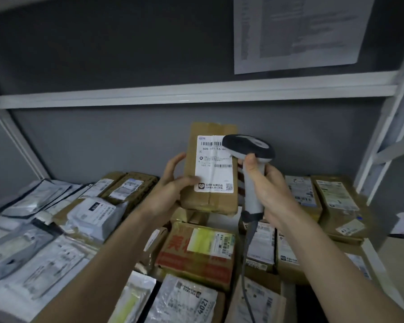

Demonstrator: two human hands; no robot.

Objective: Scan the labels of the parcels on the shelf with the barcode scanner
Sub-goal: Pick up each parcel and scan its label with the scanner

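- Head view: a person's left hand (173, 183) holds a brown cardboard parcel (210, 169) upright above the crowded shelf (191, 94), thumb across the lower left corner of its white label (215, 164) and fingers wrapped round the left edge.
- The right hand (266, 185) has its fingers curled tight round the pale handle of the barcode scanner (250, 157), whose dark head sits just in front of the label's upper right corner, partly covering the top barcode.
- A grey cable (247, 252) hangs from the handle's base down over the parcels below.
- The lifted parcel looks light and stiff, judging by the one-handed hold; its taped, slightly creased card should take a firm grip along the long edges, keeping the label clear.
- Count: one scanner, one parcel in hand, one label facing the camera with two barcode strips showing.
- Below lie many more: brown boxes at centre and right, including a red-printed carton (196, 252), and pale plastic mailers (33, 241) at left. The pile overlaps too much for an exact tally.
- One printed sheet (301, 31) hangs on the grey wall at upper right.
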